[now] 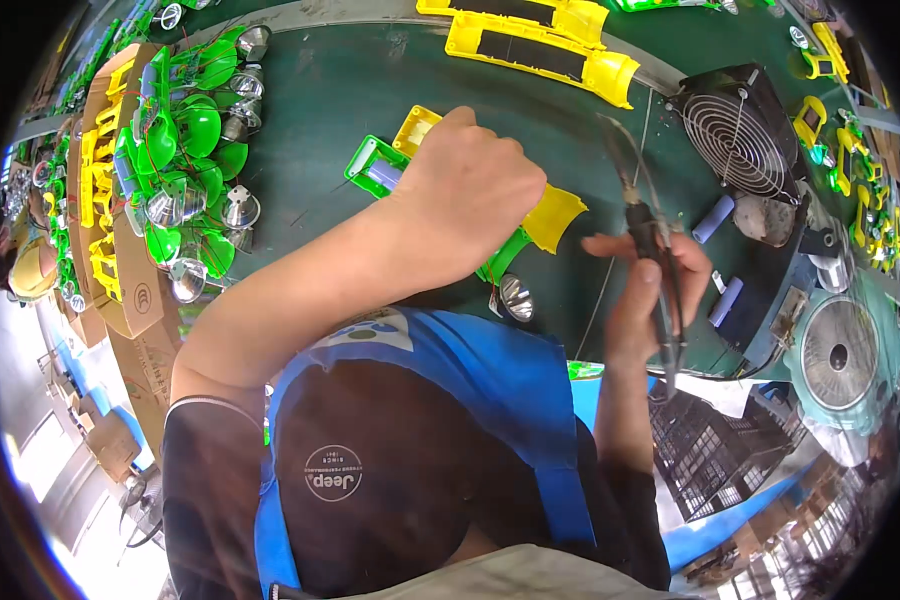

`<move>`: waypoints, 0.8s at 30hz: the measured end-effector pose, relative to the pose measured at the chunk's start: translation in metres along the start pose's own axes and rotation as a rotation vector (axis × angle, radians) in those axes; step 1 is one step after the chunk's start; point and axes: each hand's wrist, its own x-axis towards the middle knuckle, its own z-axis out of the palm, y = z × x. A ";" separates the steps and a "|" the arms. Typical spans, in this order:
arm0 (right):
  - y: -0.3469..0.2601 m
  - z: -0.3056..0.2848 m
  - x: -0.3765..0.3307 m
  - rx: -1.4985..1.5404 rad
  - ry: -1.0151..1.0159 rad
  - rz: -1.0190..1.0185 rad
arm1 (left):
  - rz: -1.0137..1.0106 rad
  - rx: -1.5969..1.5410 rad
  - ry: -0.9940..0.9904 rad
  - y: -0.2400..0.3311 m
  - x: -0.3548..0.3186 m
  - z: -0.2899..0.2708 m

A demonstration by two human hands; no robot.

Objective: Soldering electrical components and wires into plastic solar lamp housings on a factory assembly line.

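My left hand [475,195] is closed in a fist over a yellow plastic flashlight housing [555,218] and a green housing half [374,165]. Both stick out on either side of the fist; the fingertips are hidden beneath it. A purple-blue battery cell lies in the green half. Near its lower end sits a silver reflector [516,298]. To the right, my right hand [660,285] grips a soldering iron [644,222] by its dark handle, with the metal tip pointing away from me. Motion smears the iron and its cable, and the tip is apart from the housings.
Green flashlight bodies with reflectors [175,203] crowd a cardboard box [142,285] at left. Yellow housings [535,58] lie at the far edge. A black fan with a wire guard [736,146] stands at right, near loose purple cells [713,219]. A round fan [838,356] is farther right.
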 end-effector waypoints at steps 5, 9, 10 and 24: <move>0.023 0.023 -0.006 -0.052 -0.161 -0.136 | -0.005 -0.004 0.036 -0.001 -0.002 0.002; 0.027 0.025 -0.004 -0.130 -0.159 -0.260 | 0.016 -0.057 0.181 -0.001 0.000 0.011; 0.029 0.025 -0.004 -0.141 -0.122 -0.245 | 0.073 -0.067 0.187 -0.004 -0.003 0.008; 0.020 0.023 -0.001 0.052 0.102 -0.075 | -0.082 -0.087 0.319 -0.042 -0.052 -0.025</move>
